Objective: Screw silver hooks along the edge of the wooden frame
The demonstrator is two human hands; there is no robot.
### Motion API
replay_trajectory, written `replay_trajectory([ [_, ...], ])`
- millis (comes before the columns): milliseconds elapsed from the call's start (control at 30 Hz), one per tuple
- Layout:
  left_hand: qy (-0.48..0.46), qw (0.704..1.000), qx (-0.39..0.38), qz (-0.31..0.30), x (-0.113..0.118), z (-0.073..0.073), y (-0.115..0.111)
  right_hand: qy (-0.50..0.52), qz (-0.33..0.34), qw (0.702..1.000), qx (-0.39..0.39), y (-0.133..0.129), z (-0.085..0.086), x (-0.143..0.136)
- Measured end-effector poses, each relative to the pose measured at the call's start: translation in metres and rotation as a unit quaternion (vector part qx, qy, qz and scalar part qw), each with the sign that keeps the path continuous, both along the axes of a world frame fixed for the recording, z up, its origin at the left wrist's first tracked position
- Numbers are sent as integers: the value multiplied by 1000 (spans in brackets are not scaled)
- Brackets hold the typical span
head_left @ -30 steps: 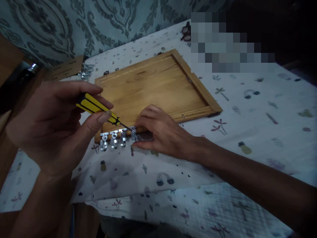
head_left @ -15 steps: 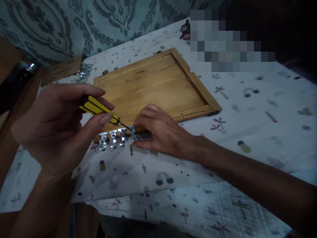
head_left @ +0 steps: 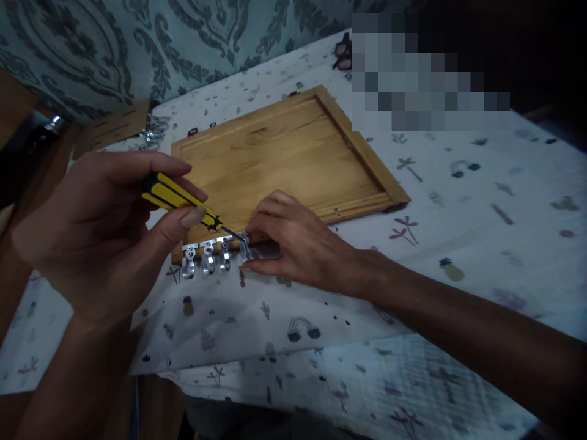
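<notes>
A yellow and black screwdriver [head_left: 181, 198] is pinched between the thumb and fingers of my left hand [head_left: 114, 226]. Its tip meets the rightmost metal hook [head_left: 244, 246] at the near edge of a framed wooden board [head_left: 270, 159]. The fingers and thumb of my right hand [head_left: 302, 244] close around that same hook and press it against the edge. To its left, several more silver hooks [head_left: 208, 256] line the board's edge, hanging over the cloth.
A patterned cloth [head_left: 394, 318] covers the table under the board. At the back left lie a piece of cardboard [head_left: 119, 124] and a pile of loose metal hooks [head_left: 156, 129]. Dark-framed glasses [head_left: 342, 55] lie at the back, beside a pixelated area.
My left hand and the screwdriver handle have shifted slightly left, with the tip still at the hook. My right hand stays at the same hook.
</notes>
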State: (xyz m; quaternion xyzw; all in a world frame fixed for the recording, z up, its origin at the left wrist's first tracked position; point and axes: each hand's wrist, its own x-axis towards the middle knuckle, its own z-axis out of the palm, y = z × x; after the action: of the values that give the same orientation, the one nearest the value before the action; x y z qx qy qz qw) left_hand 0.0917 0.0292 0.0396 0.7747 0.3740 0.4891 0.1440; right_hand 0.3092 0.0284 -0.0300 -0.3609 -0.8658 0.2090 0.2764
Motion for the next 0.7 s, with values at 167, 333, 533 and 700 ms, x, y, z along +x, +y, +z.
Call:
replay_trajectory([
  [167, -7, 1000, -18, 24, 4, -1, 0, 1, 2, 1000, -5, 1, -1, 0],
  [333, -2, 998, -36, 43, 6, 2, -2, -1, -1, 1000, 3, 0, 0, 0],
  [533, 30, 999, -22, 30, 1, 2, -3, -7, -4, 1000, 5, 0, 1, -1],
  [700, 59, 997, 11, 42, -5, 1, -2, -5, -2, 1000, 0, -1, 1, 0],
])
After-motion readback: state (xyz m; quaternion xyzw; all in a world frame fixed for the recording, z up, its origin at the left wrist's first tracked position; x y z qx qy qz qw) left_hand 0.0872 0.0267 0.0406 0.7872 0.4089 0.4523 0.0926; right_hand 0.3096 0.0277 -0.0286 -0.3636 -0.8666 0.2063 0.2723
